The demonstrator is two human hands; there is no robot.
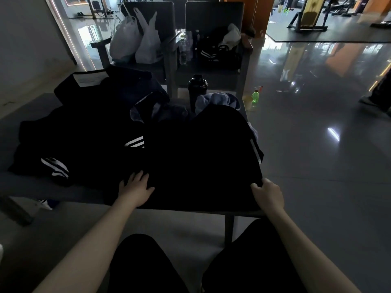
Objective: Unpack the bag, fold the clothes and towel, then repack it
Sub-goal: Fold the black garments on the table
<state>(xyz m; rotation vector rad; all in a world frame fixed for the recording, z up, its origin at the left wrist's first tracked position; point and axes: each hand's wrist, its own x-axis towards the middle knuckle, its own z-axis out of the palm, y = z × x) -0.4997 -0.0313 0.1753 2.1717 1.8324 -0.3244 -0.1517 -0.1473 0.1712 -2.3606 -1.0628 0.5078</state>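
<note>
Dim gym room, glossy floor (317,144), two chairs (213,15) behind, plastic bags (137,39) on one. Dark tabletop (25,182) in front of the seated person carries the unpacked stuff.

Black garment (201,161) lies spread flat at the near right of the tabletop, with a white stripe down its right edge. Left hand (135,187) lies flat on its near left edge, fingers straight and spread, pressing the cloth. Right hand (267,193) has fingers curled round the near right corner, gripping it at the tabletop's edge.

Other black clothes (74,144) with white stripes sit in a loose heap to the left. Blue-grey towel (215,100) is bunched at the far side, just beside a black bottle (197,89). Dark bundle (118,83) at back-left, white label on it, is too dark to identify.

Step, as judged: unpacking looks done and folding is in hand, with this garment being squared up. The next move probably calls for carrying the gripped corner across while the flat hand pins the cloth, keeping the edges lined up. Heap and towel are not yet folded, and repacking is not started.
</note>
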